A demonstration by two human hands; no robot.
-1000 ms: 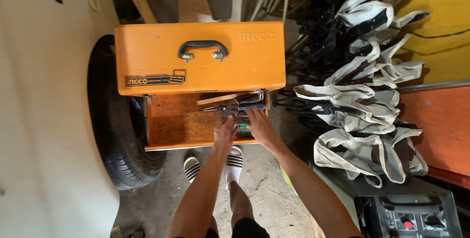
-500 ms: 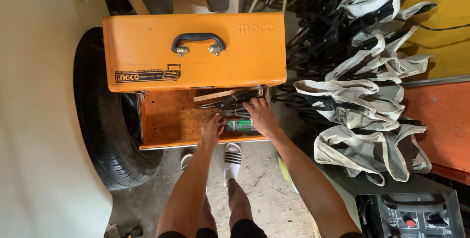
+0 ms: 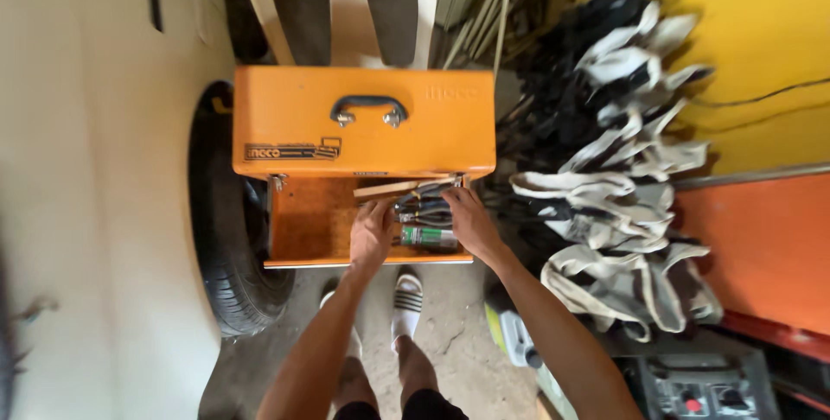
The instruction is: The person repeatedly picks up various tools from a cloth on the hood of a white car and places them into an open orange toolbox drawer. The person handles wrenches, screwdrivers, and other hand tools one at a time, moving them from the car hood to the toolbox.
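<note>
At frame centre, both hands reached into the open drawer of an orange metal toolbox. The left hand lay loosely spread beside a bundle of pliers and a green tube; the right hand rested on the bundle, its grip hidden.

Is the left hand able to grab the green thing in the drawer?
Probably yes. The left hand is already inside the open drawer, right beside the green thing, with nothing between them.
</note>
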